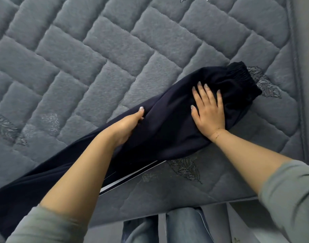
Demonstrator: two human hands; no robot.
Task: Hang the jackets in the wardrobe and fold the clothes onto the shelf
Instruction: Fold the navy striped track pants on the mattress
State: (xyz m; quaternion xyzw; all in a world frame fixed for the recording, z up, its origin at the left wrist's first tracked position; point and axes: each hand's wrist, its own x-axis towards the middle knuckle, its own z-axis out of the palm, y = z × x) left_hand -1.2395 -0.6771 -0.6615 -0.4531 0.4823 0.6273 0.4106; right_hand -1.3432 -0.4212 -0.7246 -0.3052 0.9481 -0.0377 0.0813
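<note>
Dark navy track pants [167,130] with white side stripes lie stretched diagonally across a grey quilted bed [97,58], the elastic waistband at the upper right and the legs running to the lower left. My right hand [208,111] lies flat with fingers spread on the fabric just below the waistband. My left hand [127,127] grips the upper edge of the pants near their middle, thumb on top and fingers tucked under the cloth.
The bed's near edge [185,206] runs across the lower part of the view, with my jeans-clad legs [167,228] standing against it. The bed's right edge [300,85] meets a pale surface at the far right.
</note>
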